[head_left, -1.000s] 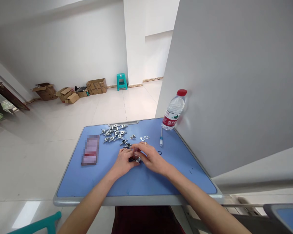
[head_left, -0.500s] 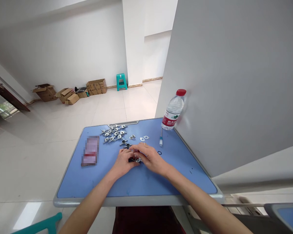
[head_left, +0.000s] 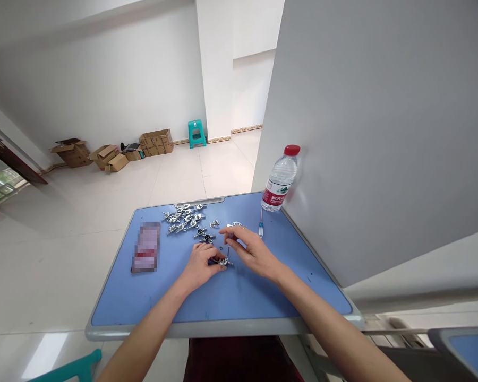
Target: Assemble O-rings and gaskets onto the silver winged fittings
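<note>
My left hand [head_left: 202, 263] rests on the desk, its thumb and fingers closed on a small metal fitting [head_left: 224, 262] with short side stubs. Above it, my right hand [head_left: 252, 251] pinches a screwdriver [head_left: 228, 250]; the thin shaft points down toward the fitting, while the fingers cover most of the handle. Whether the tip touches is too small to tell. A tiny metal piece [head_left: 221, 248] lies just beyond the fitting. Two fittings with dark round openings [head_left: 207, 238] sit past my left hand. Flat metal plates [head_left: 237, 224] are partly hidden behind my right fingers.
Several metal fittings [head_left: 187, 217] are piled at the desk's far left, with bent metal parts [head_left: 214, 224] beside them. A pixelated phone-shaped object [head_left: 146, 247] lies left. A water bottle [head_left: 279, 180] and a blue-handled screwdriver [head_left: 261, 229] are at right, by a grey panel [head_left: 366, 138].
My right hand has lifted slightly up and away from the left, so the screwdriver shaft and the fitting now show between them. My left hand stays in place. The black ring is now out of sight.
</note>
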Demonstrator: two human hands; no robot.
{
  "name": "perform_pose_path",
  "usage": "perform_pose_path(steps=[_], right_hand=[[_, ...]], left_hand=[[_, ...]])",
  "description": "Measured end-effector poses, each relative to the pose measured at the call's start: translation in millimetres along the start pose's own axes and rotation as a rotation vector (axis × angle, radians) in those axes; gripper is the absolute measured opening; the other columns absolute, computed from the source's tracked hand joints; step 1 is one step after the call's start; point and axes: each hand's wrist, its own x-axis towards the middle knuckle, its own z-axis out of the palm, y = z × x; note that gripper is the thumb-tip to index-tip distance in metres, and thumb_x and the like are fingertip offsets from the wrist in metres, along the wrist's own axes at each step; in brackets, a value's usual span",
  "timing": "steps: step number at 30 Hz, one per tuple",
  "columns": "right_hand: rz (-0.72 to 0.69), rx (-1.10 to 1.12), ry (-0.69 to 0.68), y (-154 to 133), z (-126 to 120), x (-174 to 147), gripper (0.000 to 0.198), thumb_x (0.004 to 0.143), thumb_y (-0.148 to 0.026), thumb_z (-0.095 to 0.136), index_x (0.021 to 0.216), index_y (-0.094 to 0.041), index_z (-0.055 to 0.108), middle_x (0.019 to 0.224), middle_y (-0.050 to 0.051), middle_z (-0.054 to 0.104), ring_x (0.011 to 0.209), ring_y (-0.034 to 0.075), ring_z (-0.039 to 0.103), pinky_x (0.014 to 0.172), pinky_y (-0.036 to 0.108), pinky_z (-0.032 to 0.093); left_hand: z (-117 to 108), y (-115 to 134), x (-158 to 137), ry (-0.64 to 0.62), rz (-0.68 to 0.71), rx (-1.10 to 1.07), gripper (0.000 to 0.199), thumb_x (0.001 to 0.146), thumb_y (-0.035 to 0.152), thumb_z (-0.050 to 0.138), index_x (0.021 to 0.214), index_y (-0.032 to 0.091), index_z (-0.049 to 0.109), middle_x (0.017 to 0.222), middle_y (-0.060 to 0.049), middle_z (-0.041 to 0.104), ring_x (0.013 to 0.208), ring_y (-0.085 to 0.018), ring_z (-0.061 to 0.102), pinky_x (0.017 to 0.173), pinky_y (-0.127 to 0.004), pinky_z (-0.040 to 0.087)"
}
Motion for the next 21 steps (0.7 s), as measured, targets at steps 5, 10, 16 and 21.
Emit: perform_pose_path(steps=[5,10,16,21], right_hand=[[0.012,0.015,-0.039,0.4,-1.0,0.0,0.026,0.098,-0.019,0.041,0.117,-0.024,0.058,0.083,0.003,0.064,0.081,0.018,0.060,0.077,0.034,0.050],[0.009,0.005,-0.055,-0.4,0.8,-0.9,0.025,0.098,-0.020,0.041,0.117,-0.024,0.058,0.086,0.003,0.066,0.083,0.018,0.060,0.079,0.034,0.050],[-0.026,-0.076,-0.080,-2.5,0.1,-1.7,0.025,0.098,-0.020,0.039,0.117,-0.022,0.054,0.085,0.004,0.066,0.082,0.019,0.061,0.076,0.034,0.051],[-0.077,-0.096,-0.109,-5.2,-0.6,-2.6,0.024,0.101,-0.020,0.033,0.114,-0.022,0.053,0.095,0.007,0.067,0.086,0.019,0.062,0.078,0.035,0.051]], left_hand=[[-0.9,2.1,0.0,0.001,-0.010,0.011,0.007,0.080,0.025,0.073,0.084,0.023,0.068,0.082,0.002,0.068,0.083,-0.019,0.062,0.088,-0.037,0.040],[-0.6,1.8,-0.1,0.004,-0.009,-0.004,0.008,0.079,0.024,0.074,0.085,0.023,0.068,0.083,0.002,0.068,0.084,-0.019,0.062,0.089,-0.037,0.039],[0.6,0.7,0.1,0.016,-0.018,-0.005,0.009,0.078,0.023,0.075,0.083,0.023,0.068,0.082,0.003,0.068,0.083,-0.019,0.062,0.089,-0.037,0.039],[1.0,1.7,0.4,0.025,-0.026,-0.009,0.011,0.076,0.021,0.076,0.082,0.022,0.067,0.082,0.003,0.068,0.083,-0.018,0.062,0.088,-0.036,0.039]])
